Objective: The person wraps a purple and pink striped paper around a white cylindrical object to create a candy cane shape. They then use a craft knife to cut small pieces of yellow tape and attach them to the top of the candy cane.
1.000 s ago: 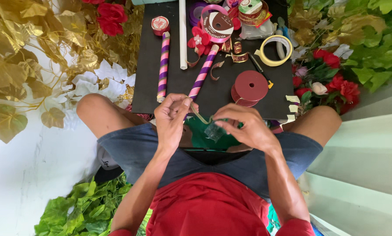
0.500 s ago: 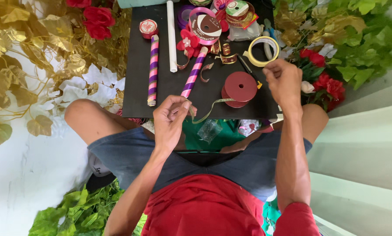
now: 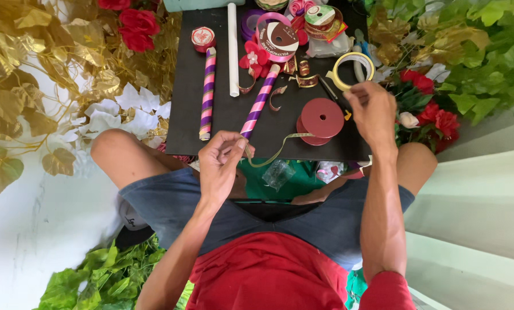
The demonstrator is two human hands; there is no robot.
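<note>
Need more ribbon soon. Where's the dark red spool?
In the head view, the dark red spool lies on the black board, right side, near the right hand.

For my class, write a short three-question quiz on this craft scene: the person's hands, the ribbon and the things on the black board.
1. True or false: the left hand pinches the loose end of the ribbon that runs from the dark red ribbon spool.
2. What is the right hand nearest to? A) the white tube B) the yellow tape ring C) the gold leaves
3. Fill in: two striped sticks lie on the black board; the pink and white striped stick lies to the ____ of the purple and gold striped stick in the picture.

Key: 1 true; 2 B; 3 right.
</note>
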